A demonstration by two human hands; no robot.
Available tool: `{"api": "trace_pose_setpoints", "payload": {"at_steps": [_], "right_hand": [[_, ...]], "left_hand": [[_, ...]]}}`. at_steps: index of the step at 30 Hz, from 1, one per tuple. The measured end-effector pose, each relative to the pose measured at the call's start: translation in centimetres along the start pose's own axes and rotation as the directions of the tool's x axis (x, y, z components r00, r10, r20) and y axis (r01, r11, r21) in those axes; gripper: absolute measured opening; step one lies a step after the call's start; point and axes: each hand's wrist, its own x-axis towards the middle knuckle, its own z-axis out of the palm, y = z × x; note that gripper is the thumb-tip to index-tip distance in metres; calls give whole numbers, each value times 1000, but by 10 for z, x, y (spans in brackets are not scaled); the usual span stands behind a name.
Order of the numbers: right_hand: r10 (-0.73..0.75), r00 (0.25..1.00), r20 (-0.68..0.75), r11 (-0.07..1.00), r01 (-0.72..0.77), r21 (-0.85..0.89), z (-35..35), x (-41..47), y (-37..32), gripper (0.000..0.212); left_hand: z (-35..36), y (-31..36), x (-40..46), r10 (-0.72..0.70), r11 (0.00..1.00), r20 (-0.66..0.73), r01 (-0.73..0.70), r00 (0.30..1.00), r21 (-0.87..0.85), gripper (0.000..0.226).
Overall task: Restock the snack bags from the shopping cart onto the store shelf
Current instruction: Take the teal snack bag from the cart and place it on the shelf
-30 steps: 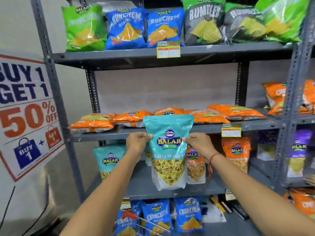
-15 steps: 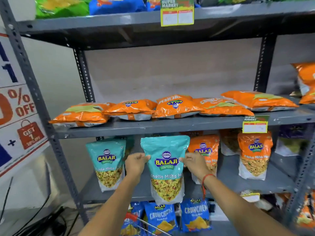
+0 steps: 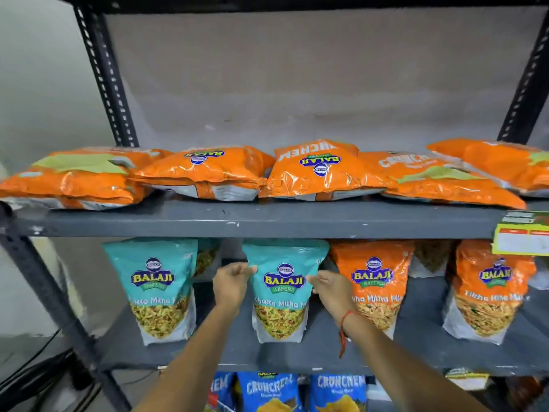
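- While both hands reach in from the near edge, the teal snack bag (image 3: 282,289) stands upright on the lower shelf (image 3: 416,349), its bottom resting on the grey board
- The left hand (image 3: 231,285) grips the bag's left edge, fingers curled and pinching the film just under the top seal
- The right hand (image 3: 331,289) holds the right edge at about the same height, fingers closed on the film; a red thread (image 3: 344,325) circles that wrist
- A second teal bag (image 3: 160,289) stands upright to the left, apart from the held one
- Just to the right stands an orange bag (image 3: 377,281), partly covered by the right hand, and another orange bag (image 3: 487,292) stands farther right
- On the shelf above (image 3: 252,221) a row of orange bags (image 3: 320,173) lies flat, side by side
- A price tag (image 3: 523,233) hangs on that shelf's front edge at the far right
- Below, at the near bottom, blue bags (image 3: 270,391) show; whether they sit in a cart I cannot tell
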Motion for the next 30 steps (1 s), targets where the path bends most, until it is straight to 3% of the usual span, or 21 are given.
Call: {"api": "trace_pose_setpoints", "payload": {"at_steps": [4, 6, 7, 9, 11, 12, 15, 20, 30], "right_hand": [[26, 997, 70, 990, -35, 134, 8, 12, 8, 32], [59, 980, 191, 971, -101, 216, 3, 5, 6, 22], [63, 954, 294, 958, -141, 250, 0, 0, 7, 30], [79, 889, 451, 952, -202, 230, -2, -7, 20, 63], [147, 857, 494, 962, -241, 131, 0, -17, 35, 88], [184, 844, 503, 959, -266, 95, 4, -19, 45, 93], [212, 803, 557, 949, -305, 78, 22, -19, 69, 72], [232, 836, 498, 938, -328, 115, 45, -17, 89, 52], [185, 837, 515, 937, -308, 163, 58, -10, 97, 51]], "left_hand": [[5, -4, 15, -19, 999, 32, 21, 999, -40, 11], [3, -4, 12, -17, 995, 89, 26, 996, -96, 4], [2, -4, 6, -18, 991, 147, 37, 989, -129, 7], [-1, -13, -4, -41, 986, 283, 85, 958, -145, 40], [-2, -29, -19, -113, 986, 373, 151, 921, -75, 74], [-2, -39, -23, -150, 983, 396, 179, 906, -37, 78], [3, -61, -31, -211, 973, 435, 233, 875, 3, 65], [3, -83, -34, -235, 969, 395, 247, 888, 22, 63], [-4, -99, -30, -225, 972, 281, 233, 933, 5, 67]]}}
